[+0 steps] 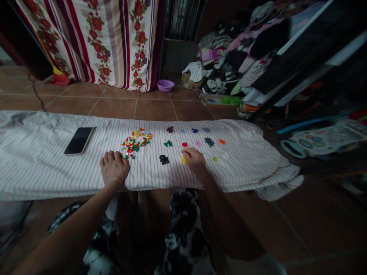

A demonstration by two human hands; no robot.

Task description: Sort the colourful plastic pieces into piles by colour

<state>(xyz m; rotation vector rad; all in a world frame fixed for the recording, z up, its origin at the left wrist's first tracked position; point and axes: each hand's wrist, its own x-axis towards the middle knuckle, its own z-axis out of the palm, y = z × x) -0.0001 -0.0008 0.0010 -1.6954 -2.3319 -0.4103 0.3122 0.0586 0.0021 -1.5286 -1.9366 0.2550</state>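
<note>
My left hand point(115, 167) rests palm down on the striped cloth, its fingers a little apart. Just beyond its fingertips lies a mixed pile of small coloured pieces point(137, 142), mostly red, yellow, green and white. With thumb and fingers pinched together, my right hand point(194, 158) is over a small group of yellow pieces point(184, 160), partly covering it. Whatever the pinch holds is hidden. Close by are red pieces point(184, 144), pink pieces point(197, 143), black pieces point(164, 159) and green pieces point(168, 143), each colour in its own group.
Further groups include dark grey pieces point(209, 142), orange pieces point(221, 141), lime pieces point(214, 159) and dark brown pieces point(170, 130). A phone point(79, 140) lies at left on the striped cloth point(51, 168). Behind stand a purple basin point(165, 86) and heaped clothes point(226, 57).
</note>
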